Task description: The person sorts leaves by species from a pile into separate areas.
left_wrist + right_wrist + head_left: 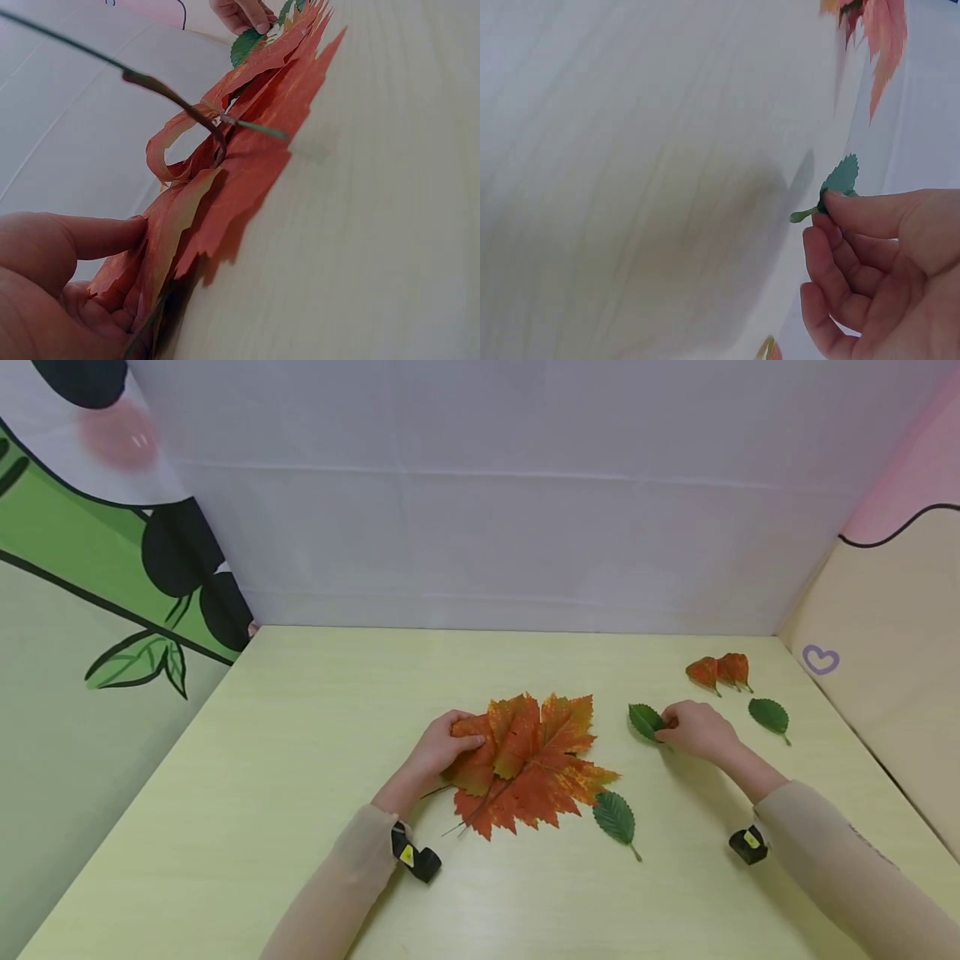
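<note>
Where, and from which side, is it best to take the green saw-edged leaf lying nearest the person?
Probably pinch the leaf by its thin stem, from the person's side: the stem points there, away from the large orange jagged leaves beside the leaf's tip.

The left sleeve (pixel 330 889) and right sleeve (pixel 840 860) are beige — the latter bearing a thin dark marking (pixel 872 846). Black wrist modules (pixel 427 866) carry yellow labels (pixel 407 856).

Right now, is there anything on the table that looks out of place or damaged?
One orange leaf near the left hand curls up into a loop, while the big leaf beside it spreads flatter. I see no clear damage.
</note>
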A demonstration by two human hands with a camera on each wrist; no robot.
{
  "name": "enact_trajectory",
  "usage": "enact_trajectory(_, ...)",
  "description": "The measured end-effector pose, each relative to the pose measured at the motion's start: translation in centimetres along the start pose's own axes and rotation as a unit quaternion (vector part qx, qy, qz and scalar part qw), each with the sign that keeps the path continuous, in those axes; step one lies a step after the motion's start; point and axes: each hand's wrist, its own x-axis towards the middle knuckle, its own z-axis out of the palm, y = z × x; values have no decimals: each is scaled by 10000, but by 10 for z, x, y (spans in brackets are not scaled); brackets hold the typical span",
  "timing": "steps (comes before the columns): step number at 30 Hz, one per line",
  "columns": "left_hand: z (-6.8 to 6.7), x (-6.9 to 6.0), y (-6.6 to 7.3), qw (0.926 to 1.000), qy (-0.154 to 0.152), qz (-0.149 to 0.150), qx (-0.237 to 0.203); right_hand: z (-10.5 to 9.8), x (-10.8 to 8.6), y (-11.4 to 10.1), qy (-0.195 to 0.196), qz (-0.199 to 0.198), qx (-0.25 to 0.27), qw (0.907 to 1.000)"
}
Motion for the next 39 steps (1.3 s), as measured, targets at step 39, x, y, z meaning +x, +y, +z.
enact_trajectory(39, 1, 0, -1, 9999, 113, -47, 87, -36, -23, 103, 218, 1485, -56, 9887)
